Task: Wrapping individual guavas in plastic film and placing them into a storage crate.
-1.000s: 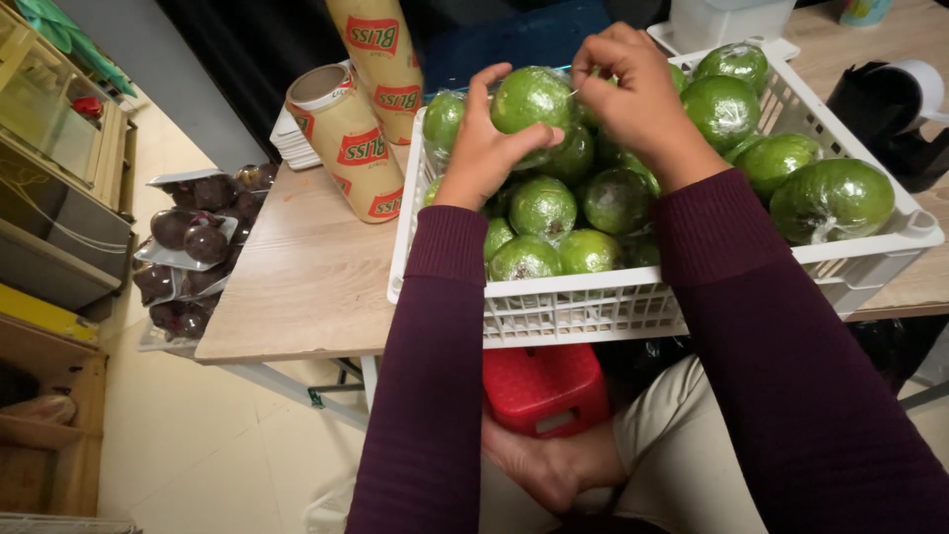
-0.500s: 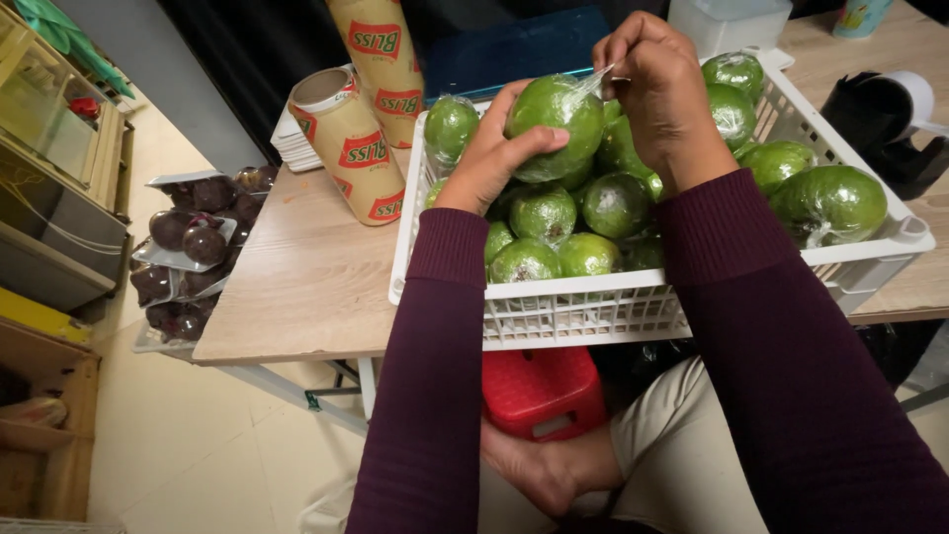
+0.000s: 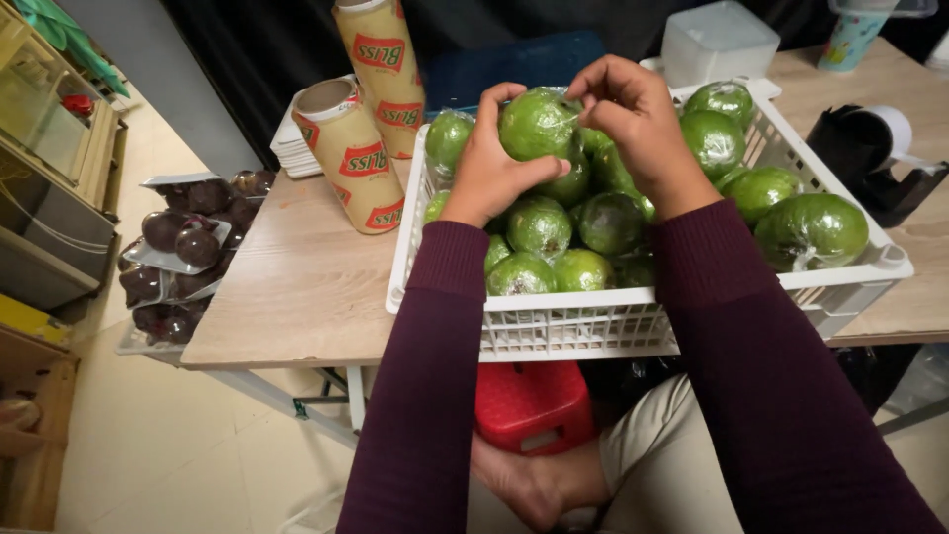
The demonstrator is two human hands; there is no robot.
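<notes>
My left hand cups a round green fruit wrapped in clear film, holding it above a white plastic crate. My right hand pinches the film at the fruit's upper right side. The crate on the wooden table is filled with several more film-wrapped green fruits. Both arms wear dark maroon sleeves.
Two rolls of cling film with yellow and red labels stand left of the crate. Trays of wrapped dark purple fruits are stacked at the table's left end. A black tape dispenser stands to the right. A red stool sits under the table.
Both hands lifted the green fruit slightly and turned it; my right hand shifted from the fruit's top to its upper right side, still pinching the film.
</notes>
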